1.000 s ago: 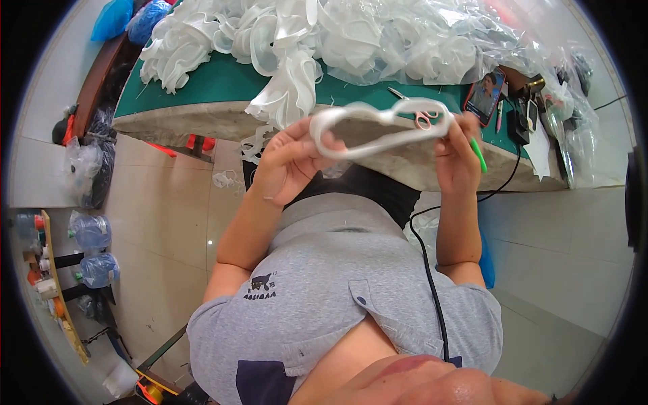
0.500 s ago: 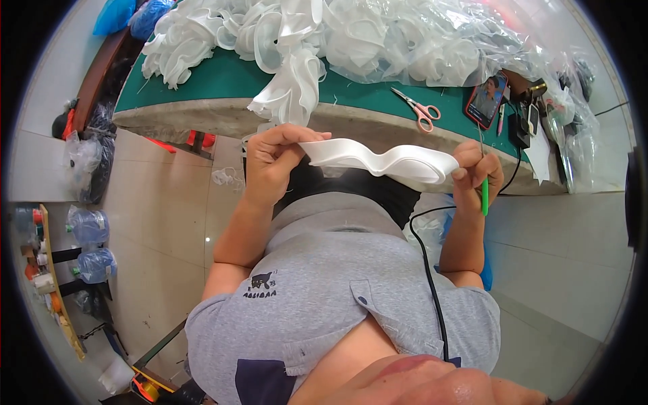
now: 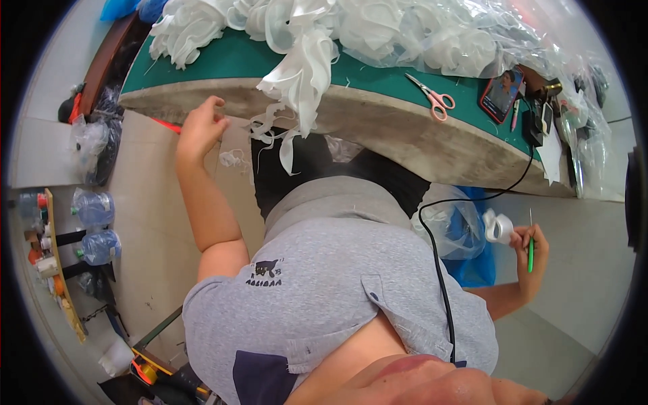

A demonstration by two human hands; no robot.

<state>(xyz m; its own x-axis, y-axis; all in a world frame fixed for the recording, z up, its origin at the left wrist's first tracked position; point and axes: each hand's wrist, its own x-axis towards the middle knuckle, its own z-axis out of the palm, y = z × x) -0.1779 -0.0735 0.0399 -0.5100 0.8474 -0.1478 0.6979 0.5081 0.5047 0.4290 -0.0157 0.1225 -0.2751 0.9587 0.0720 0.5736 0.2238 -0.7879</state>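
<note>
My right hand (image 3: 528, 251) is out at the far right, beside the table. Its fingers are closed on a white curled, moulded fabric piece (image 3: 498, 227) and a slim tool with a green handle (image 3: 531, 255) and thin metal tip. My left hand (image 3: 202, 128) is raised at the left, just off the table's front edge, fingers apart and holding nothing. A cluster of similar white wavy pieces (image 3: 302, 71) hangs over that edge in front of me, thin white strips (image 3: 289, 152) dangling below it toward my lap.
On the green-topped table (image 3: 226, 57) lie pink-handled scissors (image 3: 432, 98), a phone (image 3: 501, 94) and a heap of white pieces (image 3: 378, 30), partly under clear plastic. Below it at right are clear and blue bags (image 3: 472, 263). A black cable (image 3: 432, 243) runs across my shirt.
The white piece, held between both hands earlier, is now only in my right hand, which has swung right and back from the table. My left hand has let go and moved left.
</note>
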